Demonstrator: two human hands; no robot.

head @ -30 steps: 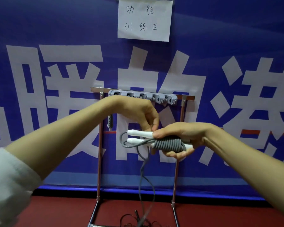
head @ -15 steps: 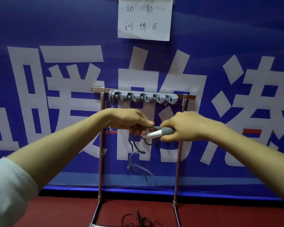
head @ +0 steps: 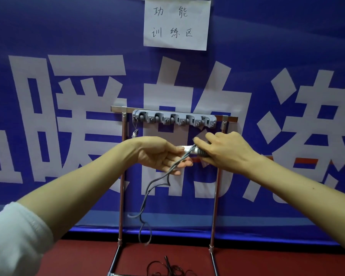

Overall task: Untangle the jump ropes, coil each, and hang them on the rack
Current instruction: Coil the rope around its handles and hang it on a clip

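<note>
Banner cloth (head: pixel 68 136), blue with big white characters, is covering the whole wall behind. Red floor (head: pixel 267 265) is showing below it. A metal rack (head: pixel 121 196) is standing on that floor against the banner, with two upright posts and a crossbar. A paper sheet (head: pixel 176 22) with handwritten characters is hanging high on the banner above the rack. A grey clip strip (head: pixel 173 118) is sitting along the crossbar.

Both arms are reaching forward in front of the rack, the left one showing a white sleeve (head: pixel 14 236). The right hand (head: pixel 223 150) is curling round a grey rope (head: pixel 147 194) wound in tight turns on its white handles (head: pixel 187 149), just below the strip. The left hand (head: pixel 159 154) is touching the handle end with its thumb, its fingers lying nearly straight beneath and gripping nothing. The rope's loose length is crossing in front of those fingers and dangling in loops between the posts, ending near the floor.

A dark rope (head: pixel 167 268) is lying tangled on the floor between the rack's feet. A thin cord (head: pixel 135 129) is hanging from the strip's left end.
</note>
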